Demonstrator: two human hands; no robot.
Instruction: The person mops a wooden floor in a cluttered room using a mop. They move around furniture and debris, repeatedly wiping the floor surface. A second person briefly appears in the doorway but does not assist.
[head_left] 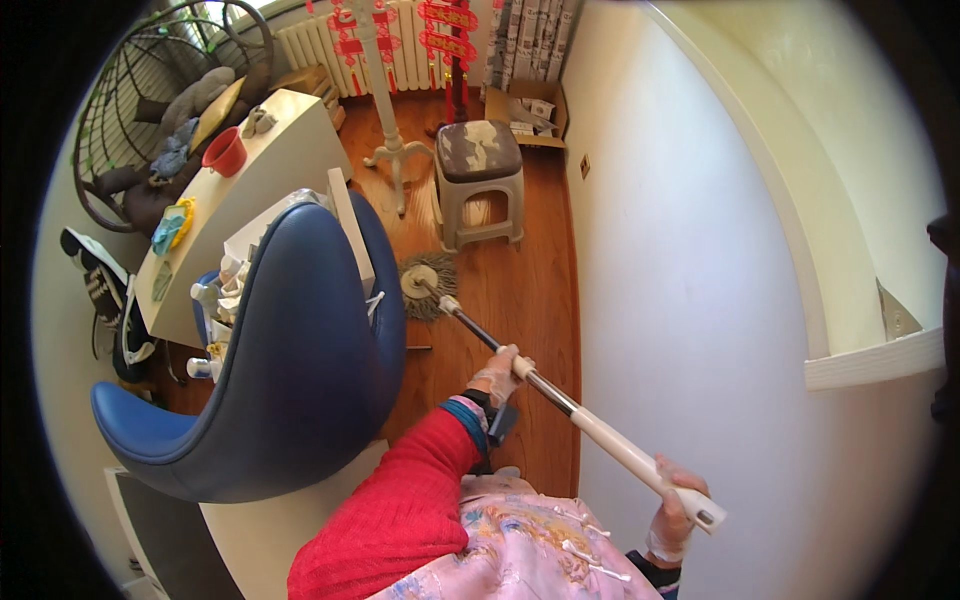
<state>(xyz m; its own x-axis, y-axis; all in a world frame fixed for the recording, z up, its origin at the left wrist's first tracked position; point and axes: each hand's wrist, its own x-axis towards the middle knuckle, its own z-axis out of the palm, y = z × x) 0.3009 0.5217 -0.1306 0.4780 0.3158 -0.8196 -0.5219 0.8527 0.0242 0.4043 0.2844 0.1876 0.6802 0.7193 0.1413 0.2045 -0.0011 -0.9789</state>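
Observation:
A mop (620, 440) slants across the view from upper left to lower right. My left hand (495, 376), in a thin clear glove, is closed round the middle of its pole near a white collar. Toward the pole's white top end, my right hand (676, 508), gloved likewise, is wrapped round the grip. The mop's grey string head (428, 284) lies spread on the wooden floor (530, 290), beside the blue chair. A red sleeve covers my left arm, and a pink patterned apron hangs over my front.
A large blue chair (300, 350) holding assorted items stands left of the mop. Farther ahead are a plastic stool (478, 190), a white stand (396, 150) and an open cardboard box (530, 110). The white wall (680, 260) runs along the right. A red bucket (224, 152) sits on a desk.

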